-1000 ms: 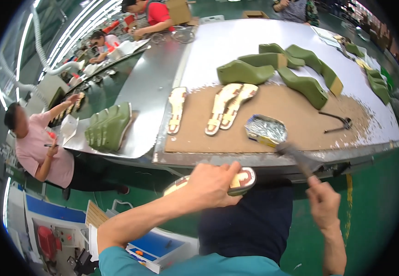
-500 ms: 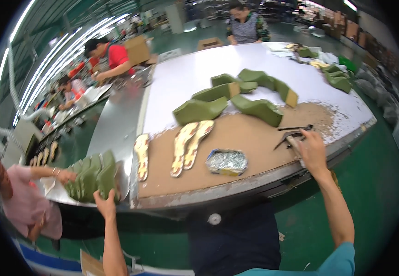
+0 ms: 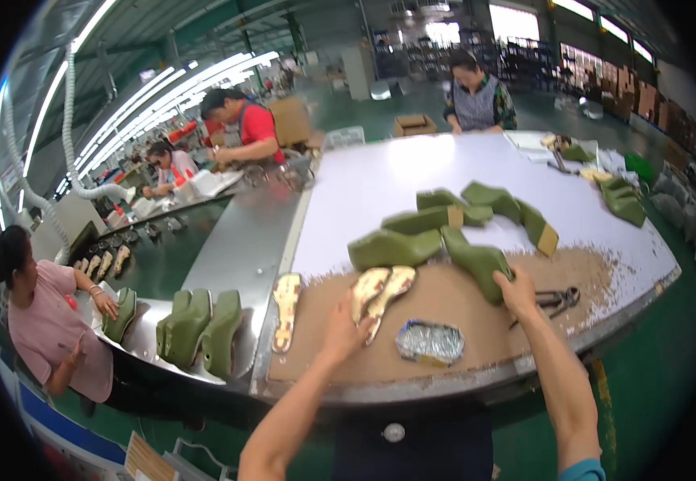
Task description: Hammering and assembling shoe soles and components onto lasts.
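Several green shoe lasts (image 3: 396, 248) lie in a loose ring on the brown-covered part of the table. My right hand (image 3: 516, 293) is closed on the near end of one green shoe last (image 3: 476, 260), which still lies on the table. Two cream-coloured insoles with brown patches lie side by side; my left hand (image 3: 343, 327) has its fingers closed at the lower end of the left insole (image 3: 366, 290), covering that part. The other insole (image 3: 392, 293) is beside it. Dark pincers (image 3: 558, 300) lie to the right of my right hand.
A foil-lined tray (image 3: 430, 343) sits near the table's front edge, and a single insole (image 3: 286, 311) at its left. More lasts (image 3: 221, 333) stand on the metal side bench, where a co-worker's hand (image 3: 106, 303) touches one. Two other people work beyond the table.
My left hand has left the last on the side bench and moved right to the insoles. The right hand has let go of the pincers and taken hold of a last. The view has shifted.
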Demonstrator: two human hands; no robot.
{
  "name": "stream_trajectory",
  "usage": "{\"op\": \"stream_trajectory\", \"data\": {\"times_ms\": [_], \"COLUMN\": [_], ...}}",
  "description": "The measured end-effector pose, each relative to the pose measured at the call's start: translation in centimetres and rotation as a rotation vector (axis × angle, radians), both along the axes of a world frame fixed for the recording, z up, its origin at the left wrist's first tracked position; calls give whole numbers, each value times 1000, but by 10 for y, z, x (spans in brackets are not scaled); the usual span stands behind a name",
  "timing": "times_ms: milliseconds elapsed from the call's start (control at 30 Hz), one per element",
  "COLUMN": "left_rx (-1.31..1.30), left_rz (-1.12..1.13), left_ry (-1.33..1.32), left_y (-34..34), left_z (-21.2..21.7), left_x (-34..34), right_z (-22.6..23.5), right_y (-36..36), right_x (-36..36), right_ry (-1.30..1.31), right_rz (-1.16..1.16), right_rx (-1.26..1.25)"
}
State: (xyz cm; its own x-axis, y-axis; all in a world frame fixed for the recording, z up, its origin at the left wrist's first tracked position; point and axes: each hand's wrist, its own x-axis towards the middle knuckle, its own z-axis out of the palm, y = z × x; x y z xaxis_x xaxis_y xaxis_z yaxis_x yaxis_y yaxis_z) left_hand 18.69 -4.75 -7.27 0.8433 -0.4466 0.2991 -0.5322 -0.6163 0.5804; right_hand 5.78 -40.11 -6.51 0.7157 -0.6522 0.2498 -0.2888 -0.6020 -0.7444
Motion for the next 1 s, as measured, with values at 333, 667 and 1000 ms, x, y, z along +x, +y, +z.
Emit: {"op": "stream_trajectory", "data": {"times_ms": [333,667,1000], "left_rx": [-594,-1713,-1395], "left_rz": [64,-232,-523], "left_ry": [152,1123,784], "left_y": [16,24,49], "left_z": [13,48,53], "left_x": [9,-155,-189], "right_z": [26,41,17], "right_y": [103,235,249], "right_x": [-105,-132,-174], "right_ry": [-532,-307,-366], "right_rz": [259,754,859], "right_rx": [947,440,519]}}
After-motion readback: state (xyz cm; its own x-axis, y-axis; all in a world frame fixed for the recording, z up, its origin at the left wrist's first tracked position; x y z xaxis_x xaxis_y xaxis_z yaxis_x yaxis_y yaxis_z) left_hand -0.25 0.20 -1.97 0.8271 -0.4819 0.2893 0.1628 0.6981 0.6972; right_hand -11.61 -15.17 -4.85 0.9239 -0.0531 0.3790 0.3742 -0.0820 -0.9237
